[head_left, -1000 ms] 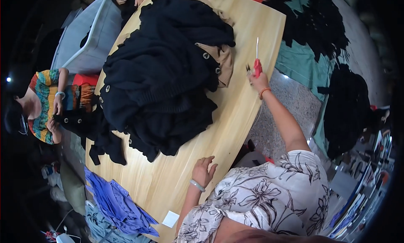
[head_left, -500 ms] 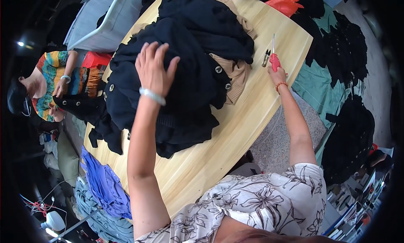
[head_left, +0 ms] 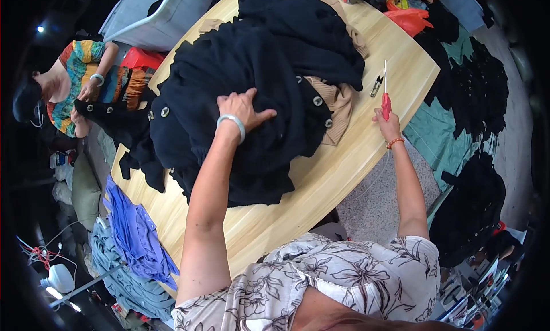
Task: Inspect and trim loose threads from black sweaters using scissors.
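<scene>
Grip, left hand (head_left: 243,112), as I view it remotely: thumb spread wide, fingers loosely bent, nothing visibly clasped, palm down on a heap of black buttoned cardigans (head_left: 275,62) on the table (head_left: 412,67). Under the heap's right edge, beige ribbed knitwear (head_left: 339,109). Next, thread snips (head_left: 376,86), lying loose. Grip, right hand (head_left: 388,123): fingers closed about the lower end of a red-handled screwdriver (head_left: 386,105).

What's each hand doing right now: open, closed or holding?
Left hand: open, thumb spread, on the black garments.
Right hand: fingers at the handle end of the red-handled tool; whether closed on it cannot be told.
</scene>
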Tool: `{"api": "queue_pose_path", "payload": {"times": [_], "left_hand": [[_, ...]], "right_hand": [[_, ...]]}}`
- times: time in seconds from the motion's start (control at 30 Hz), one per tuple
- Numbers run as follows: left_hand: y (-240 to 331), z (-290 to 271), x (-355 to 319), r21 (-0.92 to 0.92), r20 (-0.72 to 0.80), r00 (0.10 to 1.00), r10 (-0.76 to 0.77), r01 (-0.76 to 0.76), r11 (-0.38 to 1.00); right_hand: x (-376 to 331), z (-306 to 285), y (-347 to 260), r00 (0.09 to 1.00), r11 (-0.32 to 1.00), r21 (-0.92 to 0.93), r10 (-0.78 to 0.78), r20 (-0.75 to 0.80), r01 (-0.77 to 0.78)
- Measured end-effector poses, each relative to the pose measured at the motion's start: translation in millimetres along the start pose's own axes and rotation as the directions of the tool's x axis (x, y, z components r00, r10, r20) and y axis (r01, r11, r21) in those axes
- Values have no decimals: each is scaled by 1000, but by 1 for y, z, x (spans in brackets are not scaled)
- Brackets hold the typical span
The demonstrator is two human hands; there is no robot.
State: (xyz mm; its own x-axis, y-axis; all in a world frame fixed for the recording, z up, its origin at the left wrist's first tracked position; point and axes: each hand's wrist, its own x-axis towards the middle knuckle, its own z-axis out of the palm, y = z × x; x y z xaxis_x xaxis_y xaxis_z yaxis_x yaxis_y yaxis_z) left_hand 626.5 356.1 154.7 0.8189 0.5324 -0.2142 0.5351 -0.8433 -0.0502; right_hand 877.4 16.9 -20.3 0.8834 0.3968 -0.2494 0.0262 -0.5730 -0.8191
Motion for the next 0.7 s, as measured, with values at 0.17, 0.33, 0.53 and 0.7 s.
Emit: {"api": "queue_pose_path", "payload": {"times": [0.17, 0.33, 0.53, 0.7], "left_hand": [[-2, 17, -73, -36, -31, 996, 83, -84, 996], [-12, 29, -149, -111, -5, 988, 156, -156, 981], [-31, 34, -239, -152, 125, 972, 198, -178, 972], [-52, 49, -301, -189, 155, 956, 249, -219, 957]], "right_hand": [[-34, 9, -28, 970, 977, -77, -187, 158, 201], [-65, 32, -62, 926, 955, -106, -236, 296, 277], [-102, 72, -90, 831, 847, -253, -325, 451, 468], [-130, 99, -41, 788, 784, -335, -292, 543, 522]]}}
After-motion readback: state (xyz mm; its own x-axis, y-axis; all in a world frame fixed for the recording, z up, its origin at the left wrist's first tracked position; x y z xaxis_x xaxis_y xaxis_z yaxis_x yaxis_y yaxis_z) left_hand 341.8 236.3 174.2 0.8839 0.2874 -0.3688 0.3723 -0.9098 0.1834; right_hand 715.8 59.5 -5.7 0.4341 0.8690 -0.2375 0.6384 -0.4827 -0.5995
